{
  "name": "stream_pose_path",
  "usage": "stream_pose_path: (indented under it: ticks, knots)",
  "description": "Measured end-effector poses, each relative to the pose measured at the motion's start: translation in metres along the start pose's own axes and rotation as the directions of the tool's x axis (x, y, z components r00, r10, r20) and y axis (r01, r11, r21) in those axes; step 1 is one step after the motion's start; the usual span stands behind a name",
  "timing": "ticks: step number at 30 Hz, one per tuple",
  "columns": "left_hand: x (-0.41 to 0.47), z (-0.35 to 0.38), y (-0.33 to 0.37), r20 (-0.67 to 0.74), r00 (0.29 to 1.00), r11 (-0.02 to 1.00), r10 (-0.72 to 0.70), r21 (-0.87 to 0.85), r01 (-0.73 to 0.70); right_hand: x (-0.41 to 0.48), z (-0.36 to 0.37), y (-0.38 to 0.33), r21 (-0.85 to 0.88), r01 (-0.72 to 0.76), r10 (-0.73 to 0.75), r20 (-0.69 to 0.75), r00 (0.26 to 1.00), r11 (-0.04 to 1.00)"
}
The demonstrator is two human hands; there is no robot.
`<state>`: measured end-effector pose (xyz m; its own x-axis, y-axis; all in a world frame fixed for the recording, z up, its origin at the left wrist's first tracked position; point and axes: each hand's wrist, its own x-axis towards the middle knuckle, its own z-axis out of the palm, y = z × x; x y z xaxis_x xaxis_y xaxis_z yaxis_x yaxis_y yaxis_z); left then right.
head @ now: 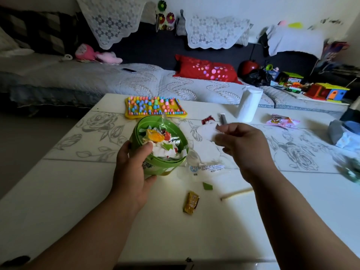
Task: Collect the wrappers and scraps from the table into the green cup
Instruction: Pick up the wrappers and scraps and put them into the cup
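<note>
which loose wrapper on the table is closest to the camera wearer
The gold-brown wrapper, lying alone on the bare white table between the forearms. The clear printed wrapper sits farther up beside the green cup, and the pink packet lies far right.

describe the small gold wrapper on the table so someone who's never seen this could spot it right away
Start at the green cup held by the left hand over the white table. Look nearer the person and a little right, past the clear wrapper and the green scrap. The gold wrapper lies there alone, crinkled and shiny brownish yellow, left of the thin stick.
</note>
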<state>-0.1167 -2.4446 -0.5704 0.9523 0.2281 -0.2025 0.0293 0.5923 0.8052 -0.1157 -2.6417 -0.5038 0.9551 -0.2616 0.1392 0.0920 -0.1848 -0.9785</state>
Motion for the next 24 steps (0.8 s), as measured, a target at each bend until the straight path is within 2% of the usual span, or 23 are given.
stream_pose_path:
  ticks: [3,6,7,10,14,16,18,21,22,24]
  knots:
    - [-0.004,0.004,-0.005,0.016,1.000,1.000,-0.017,-0.012,0.017,-0.008,0.022,-0.016,-0.054,0.095,-0.091,0.074,0.993,0.994]
    - [-0.007,0.007,-0.008,0.034,0.998,0.998,-0.046,-0.030,0.047,-0.010,0.052,-0.021,-0.262,0.214,-0.181,0.146,0.973,0.941]
    - [-0.007,0.007,-0.008,0.034,0.998,0.998,-0.055,-0.039,0.056,-0.007,0.063,-0.022,-0.370,0.250,-0.191,0.190,0.963,0.895]
    - [-0.004,0.006,-0.008,0.011,0.997,0.996,-0.072,-0.059,0.072,0.005,0.087,-0.024,-0.671,0.334,-0.131,0.336,0.933,0.662]
    - [0.004,0.004,-0.006,0.000,0.997,0.995,-0.076,-0.068,0.076,0.014,0.098,-0.023,-0.756,0.384,-0.023,0.440,0.898,0.529]
    - [0.006,0.004,-0.006,0.001,0.997,0.994,-0.082,-0.068,0.082,0.015,0.096,-0.023,-0.747,0.405,-0.041,0.454,0.890,0.526]
    - [0.008,0.004,-0.005,0.001,0.995,0.992,-0.096,-0.082,0.096,0.014,0.087,-0.027,-0.703,0.435,-0.150,0.430,0.890,0.563]
    - [0.010,0.002,-0.003,0.003,0.993,0.988,-0.121,-0.093,0.121,0.003,0.063,-0.028,-0.529,0.308,-0.258,0.169,0.951,0.791]
    - [0.011,0.001,-0.002,0.001,0.992,0.988,-0.127,-0.092,0.126,-0.001,0.053,-0.023,-0.488,0.266,-0.255,0.090,0.963,0.831]
    - [0.013,-0.003,0.000,-0.008,0.991,0.986,-0.133,-0.098,0.131,-0.010,0.035,-0.005,-0.575,0.163,-0.148,0.073,0.986,0.801]
